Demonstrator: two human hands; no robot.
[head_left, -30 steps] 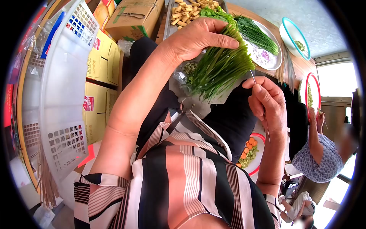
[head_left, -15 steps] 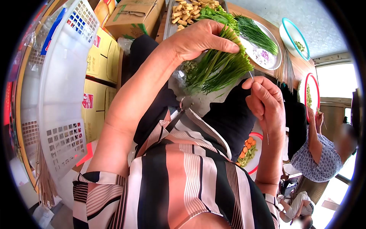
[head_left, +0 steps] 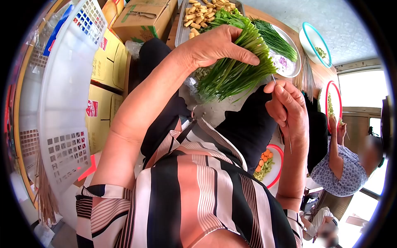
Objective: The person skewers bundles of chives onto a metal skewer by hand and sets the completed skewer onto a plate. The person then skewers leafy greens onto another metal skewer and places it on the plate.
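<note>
While the white plate (head_left: 296,69) bears long greens (head_left: 278,44) and purple bits (head_left: 282,64), left of it a metal tray (head_left: 180,35) holds tan pieces (head_left: 200,14) and right a teal-rimmed bowl (head_left: 307,41) holds chopped green (head_left: 320,52). Before the plate, the left hand (head_left: 229,47) grips a fanned, bright-green stem bunch (head_left: 237,72); the right hand (head_left: 289,105) pinches a thin skewer (head_left: 289,138) at its edge.

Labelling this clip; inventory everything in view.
stalks: one bunch, green, upper centre
stick: one, grey, right of centre
pieces: many, tan, on tray
tray: one, grey, top
plate: one, white, upper right
bowl: one, white/blue, upper right
containers: two, white/red, right
basket: at least one, white, left
box: one, brown, upper left
cartons: two, yellow, left
people: two, partly light clothing, right
left hand: one, bare, on stalks
right hand: one, bare, on stick
</note>
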